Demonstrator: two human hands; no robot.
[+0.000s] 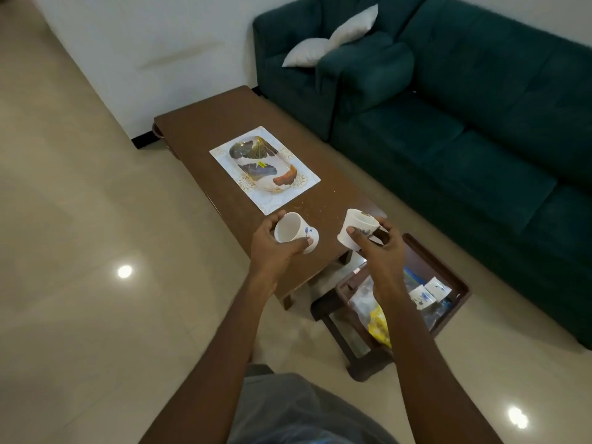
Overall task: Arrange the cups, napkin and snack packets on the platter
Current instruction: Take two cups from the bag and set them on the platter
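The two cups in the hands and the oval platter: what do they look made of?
Cup in the left hand and cup in the right hand: probably glazed ceramic, opaque white, thick-rimmed, with blue floral prints; melamine is possible. Platter: glossy, printed with fan motifs; glazed ceramic or melamine, undecidable here.

From my feed the room looks dim and evenly lit. Two ceiling lights glare off the glossy cream tiled floor (64,219). Wide-angle bending curves the dark teal fabric sofa (480,123) at the edges, and detail is soft throughout.
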